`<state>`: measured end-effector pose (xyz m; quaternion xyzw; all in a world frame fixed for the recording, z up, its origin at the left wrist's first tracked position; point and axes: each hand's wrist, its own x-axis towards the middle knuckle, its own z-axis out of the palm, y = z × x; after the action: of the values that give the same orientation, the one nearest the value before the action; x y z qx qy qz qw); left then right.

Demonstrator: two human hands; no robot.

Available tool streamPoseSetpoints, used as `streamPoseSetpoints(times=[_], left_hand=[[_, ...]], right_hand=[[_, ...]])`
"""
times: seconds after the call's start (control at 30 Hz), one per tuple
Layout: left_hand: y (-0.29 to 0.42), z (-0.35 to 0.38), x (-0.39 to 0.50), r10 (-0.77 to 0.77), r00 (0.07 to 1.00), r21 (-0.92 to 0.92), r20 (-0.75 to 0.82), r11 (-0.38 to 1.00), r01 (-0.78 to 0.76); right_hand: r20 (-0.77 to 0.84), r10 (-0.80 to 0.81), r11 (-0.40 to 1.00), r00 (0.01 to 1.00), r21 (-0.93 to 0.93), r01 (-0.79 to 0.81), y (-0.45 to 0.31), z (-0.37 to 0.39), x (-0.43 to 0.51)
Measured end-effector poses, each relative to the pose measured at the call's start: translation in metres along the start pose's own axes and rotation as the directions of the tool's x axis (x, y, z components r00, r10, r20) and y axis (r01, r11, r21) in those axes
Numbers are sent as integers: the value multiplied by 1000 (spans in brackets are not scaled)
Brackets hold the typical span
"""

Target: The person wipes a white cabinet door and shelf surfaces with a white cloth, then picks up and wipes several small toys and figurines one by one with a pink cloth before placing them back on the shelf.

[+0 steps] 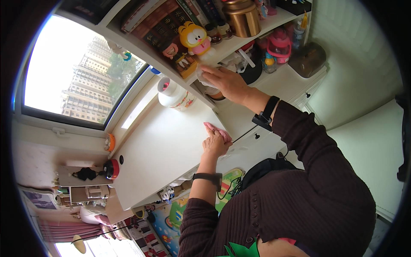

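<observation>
My left hand (214, 143) presses a folded pink cloth (222, 132) onto the white desk top (160, 141), close to its right edge. Further up, my right hand (229, 83) is raised at the shelf opening, its fingers around a crumpled whitish wad (205, 77); whether this is tissue or plastic film I cannot tell. Just above that hand, a yellow cartoon cat figure (195, 38) and a small figurine on a yellow base (179, 59) stand on the white shelf (231, 48). A round brownish item, mostly hidden, lies below the right hand.
A white jar (175, 94) stands at the desk's back corner by the window (83, 74). Books, small bottles and a copper-coloured canister (242, 19) fill the shelf. Below are a pink bottle (279, 45) and a brown translucent box (307, 61). Black cables (236, 189) hang near my lap.
</observation>
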<state>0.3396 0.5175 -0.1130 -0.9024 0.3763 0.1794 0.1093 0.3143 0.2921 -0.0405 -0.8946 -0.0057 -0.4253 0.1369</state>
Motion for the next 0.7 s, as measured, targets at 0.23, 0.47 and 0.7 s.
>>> streamPoseSetpoints(times=[0.23,0.47,0.7], left_hand=[[1,3,6,-28,998,15,59,1000,27],[6,3,9,-63,994,40,88,997,60],[4,3,9,-66,993,22,101,998,64]], right_hand=[[-193,259,932,946,308,-193,15,-12,-17],[-68,416,800,907,502,-329,-16,15,9],[-80,551,754,831,474,-455,-5,11,22]])
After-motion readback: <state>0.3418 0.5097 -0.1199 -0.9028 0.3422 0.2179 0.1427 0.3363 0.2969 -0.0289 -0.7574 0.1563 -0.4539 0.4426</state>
